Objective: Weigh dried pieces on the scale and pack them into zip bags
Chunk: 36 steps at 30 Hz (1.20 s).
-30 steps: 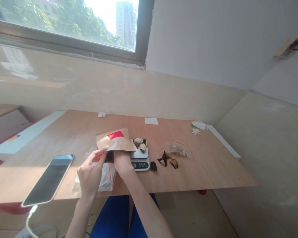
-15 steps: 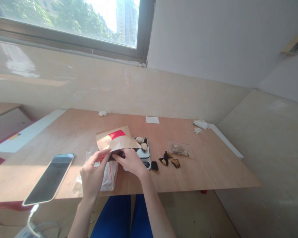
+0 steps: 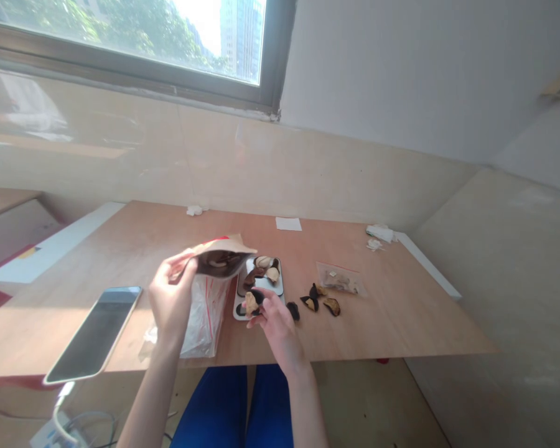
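My left hand grips a brown paper pouch by its rim, holding it tilted with the mouth open toward me. My right hand is out of the pouch and pinches dark dried pieces just in front of a small kitchen scale. More dried pieces lie on the scale's platform. Under the pouch sits a stack of clear zip bags with red strips.
Loose dark dried pieces and a filled clear zip bag lie right of the scale on the wooden table. A phone lies at the left, near the table's front edge. Paper scraps lie near the wall.
My right hand has come out of the pouch holding dried pieces and moved down toward the scale. My left hand has tipped the pouch so that its open mouth shows.
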Tool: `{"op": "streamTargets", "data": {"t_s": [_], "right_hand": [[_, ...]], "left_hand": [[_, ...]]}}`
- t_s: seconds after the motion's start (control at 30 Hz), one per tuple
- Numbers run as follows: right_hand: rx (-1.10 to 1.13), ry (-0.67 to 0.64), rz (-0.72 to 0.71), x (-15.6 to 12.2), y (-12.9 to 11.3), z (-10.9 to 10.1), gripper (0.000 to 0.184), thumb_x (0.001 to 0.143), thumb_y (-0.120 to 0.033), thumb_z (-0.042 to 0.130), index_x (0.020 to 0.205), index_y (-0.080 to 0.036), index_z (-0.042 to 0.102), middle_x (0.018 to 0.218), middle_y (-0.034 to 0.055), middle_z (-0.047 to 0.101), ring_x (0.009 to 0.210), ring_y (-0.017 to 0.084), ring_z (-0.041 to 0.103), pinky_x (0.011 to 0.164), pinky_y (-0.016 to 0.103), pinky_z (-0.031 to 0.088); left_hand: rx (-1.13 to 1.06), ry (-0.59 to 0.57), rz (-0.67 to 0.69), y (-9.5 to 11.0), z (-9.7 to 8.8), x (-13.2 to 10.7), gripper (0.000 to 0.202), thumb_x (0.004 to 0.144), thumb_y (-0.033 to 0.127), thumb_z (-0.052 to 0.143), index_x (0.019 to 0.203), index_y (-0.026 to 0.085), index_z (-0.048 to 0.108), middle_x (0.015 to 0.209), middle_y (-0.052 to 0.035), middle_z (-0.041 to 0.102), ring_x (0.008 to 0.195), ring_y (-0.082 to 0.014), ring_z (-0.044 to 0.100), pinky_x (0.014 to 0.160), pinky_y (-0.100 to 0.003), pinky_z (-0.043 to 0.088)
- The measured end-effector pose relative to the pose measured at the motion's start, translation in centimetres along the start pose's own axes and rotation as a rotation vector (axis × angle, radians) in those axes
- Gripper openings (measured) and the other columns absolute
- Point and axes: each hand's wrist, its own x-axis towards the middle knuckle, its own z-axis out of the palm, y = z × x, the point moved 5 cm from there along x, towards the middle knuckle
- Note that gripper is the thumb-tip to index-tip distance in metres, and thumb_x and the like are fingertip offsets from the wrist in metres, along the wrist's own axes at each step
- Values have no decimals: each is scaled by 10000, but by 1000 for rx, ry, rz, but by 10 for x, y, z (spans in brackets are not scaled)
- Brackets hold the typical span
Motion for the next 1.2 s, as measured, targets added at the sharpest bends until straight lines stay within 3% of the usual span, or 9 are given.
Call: {"op": "streamTargets", "data": {"t_s": [0.1,0.17,0.23,0.43,0.6,0.77,0.93,1.07,1.2], "right_hand": [[-252,287,-81,3,13,-31,352,776,-425,616,1022,-181,555,952,66,618,810,157,583,681,269,489],[-474,453,-163,7,17,-46,327,754,-392,638,985,-181,543,977,71,604,791,155,567,683,276,485],[-677,535,-255,15,17,-50,280,758,-343,632,969,-184,536,967,68,597,778,159,553,698,295,481],[-1089,549,-519,30,8,-37,204,803,-217,573,1002,-184,544,1117,122,516,1106,247,479,934,422,402],[-1079,651,-565,-8,17,-47,170,895,-235,445,1032,-191,536,1121,127,482,1117,225,479,934,400,406],[-974,587,-432,-58,45,-58,180,897,-183,394,882,-198,572,979,85,527,965,186,558,824,313,462],[-968,525,-357,-89,60,-43,233,880,-130,382,798,-209,586,916,61,547,924,170,582,809,275,461],[-922,428,-333,-93,64,-25,269,864,-89,359,776,-214,581,879,53,555,872,168,594,757,265,472],[-855,256,-263,-82,66,-8,255,878,-115,352,817,-223,575,868,51,563,805,169,590,699,268,476]], "left_hand": [[-79,93,107,12,9,27,457,805,400,554,1199,170,523,1420,-142,393,1283,-230,412,1073,-390,323],[-49,61,163,17,15,36,493,811,361,548,1257,170,466,1509,-142,210,1379,-237,247,1119,-397,244],[-18,-13,198,18,17,33,504,803,350,553,1268,187,448,1518,-129,164,1388,-246,224,1124,-405,241],[203,-213,119,-24,8,-13,344,798,452,465,1008,208,586,1308,-108,462,1213,-259,460,948,-406,454],[399,-308,7,-72,-7,-41,378,779,489,394,929,204,592,1058,-91,594,886,-233,592,794,-391,494],[690,-303,-108,-97,-11,-49,446,779,503,341,1011,175,535,923,-106,591,823,-273,604,751,-399,468],[825,-367,-166,-103,-1,-51,454,778,558,355,1010,186,474,852,-103,602,823,-307,620,689,-374,447],[746,-325,-24,-101,-2,-50,308,792,476,346,858,206,480,802,-80,592,819,-258,601,712,-338,439],[654,-302,2,-96,-9,-51,243,806,431,341,706,233,439,660,-13,547,620,-186,546,619,-295,419]]}}
